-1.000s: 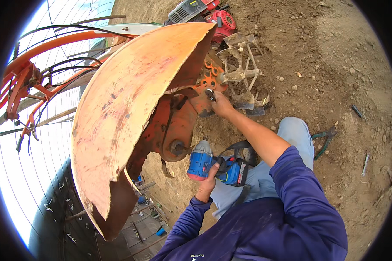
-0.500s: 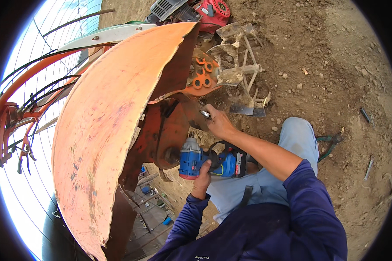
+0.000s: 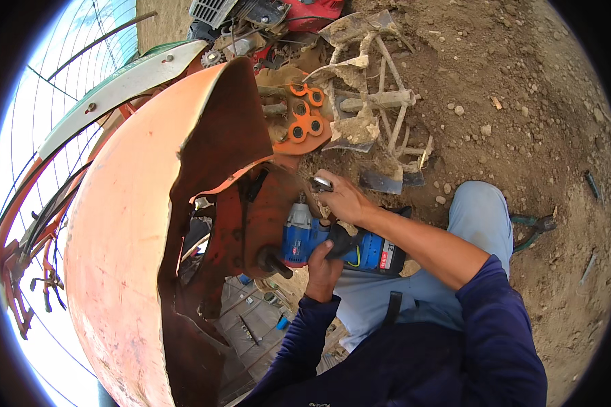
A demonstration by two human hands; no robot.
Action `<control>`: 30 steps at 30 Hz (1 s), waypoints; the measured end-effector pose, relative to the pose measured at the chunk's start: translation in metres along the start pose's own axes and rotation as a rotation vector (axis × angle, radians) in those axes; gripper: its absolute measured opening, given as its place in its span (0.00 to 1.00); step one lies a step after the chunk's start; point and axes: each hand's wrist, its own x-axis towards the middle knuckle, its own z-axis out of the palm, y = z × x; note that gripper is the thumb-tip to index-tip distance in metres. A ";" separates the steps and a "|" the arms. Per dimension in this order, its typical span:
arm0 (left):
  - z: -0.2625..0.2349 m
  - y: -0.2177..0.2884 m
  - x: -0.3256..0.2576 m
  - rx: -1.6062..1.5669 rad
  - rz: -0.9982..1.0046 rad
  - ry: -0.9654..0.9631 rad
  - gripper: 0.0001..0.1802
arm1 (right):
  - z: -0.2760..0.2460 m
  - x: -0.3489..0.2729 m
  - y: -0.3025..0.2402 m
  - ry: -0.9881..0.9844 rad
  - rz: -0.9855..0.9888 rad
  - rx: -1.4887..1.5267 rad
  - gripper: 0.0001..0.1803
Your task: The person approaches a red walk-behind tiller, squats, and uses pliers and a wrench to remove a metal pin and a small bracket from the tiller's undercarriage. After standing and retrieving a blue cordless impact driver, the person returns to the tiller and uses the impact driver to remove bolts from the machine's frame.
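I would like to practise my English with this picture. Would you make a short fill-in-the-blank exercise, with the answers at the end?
1. The left hand holds a power tool with a mostly ____ body.
2. The right hand holds a shiny piece made of ____.
3. The big curved cover is on the person's ____ side.
4. The pliers lie on the person's ____ side.

Answers: blue; metal; left; right.

Bare brown dirt (image 3: 455, 71) carries the lot, and it's a busy floor! Up at one o'clock sits a mud-caked metal paddle wheel (image 3: 387, 100); loose stones (image 3: 485, 129) pepper two o'clock. Swing round to three: green-handled pliers (image 3: 544, 224), a dark cylindrical piece (image 3: 592, 184) beyond, and a blurred wrench (image 3: 588, 269) towards half past.
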 end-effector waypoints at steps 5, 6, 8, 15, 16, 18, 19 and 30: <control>-0.003 0.020 0.002 -0.109 0.122 -0.052 0.30 | 0.002 0.003 -0.002 0.000 0.015 0.029 0.20; -0.005 0.024 0.002 -0.119 0.141 -0.033 0.29 | 0.001 0.005 -0.001 -0.044 0.024 0.040 0.23; -0.007 0.028 0.002 -0.139 0.187 0.007 0.30 | 0.003 0.010 0.003 -0.011 -0.034 0.025 0.23; 0.001 0.034 0.001 -0.141 0.182 0.013 0.30 | 0.009 0.043 0.034 0.038 0.214 -0.207 0.28; 0.003 0.035 0.002 -0.132 0.159 0.070 0.29 | 0.010 0.046 0.036 0.011 0.186 -0.276 0.29; 0.007 0.035 0.005 -0.151 0.125 0.153 0.29 | 0.012 0.050 0.036 -0.059 0.153 -0.336 0.29; 0.009 0.035 0.007 -0.155 0.102 0.204 0.28 | 0.016 0.052 0.035 0.008 0.102 -0.341 0.29; 0.010 0.038 0.003 -0.067 0.096 0.267 0.29 | 0.045 0.080 0.065 0.216 -0.250 -0.172 0.19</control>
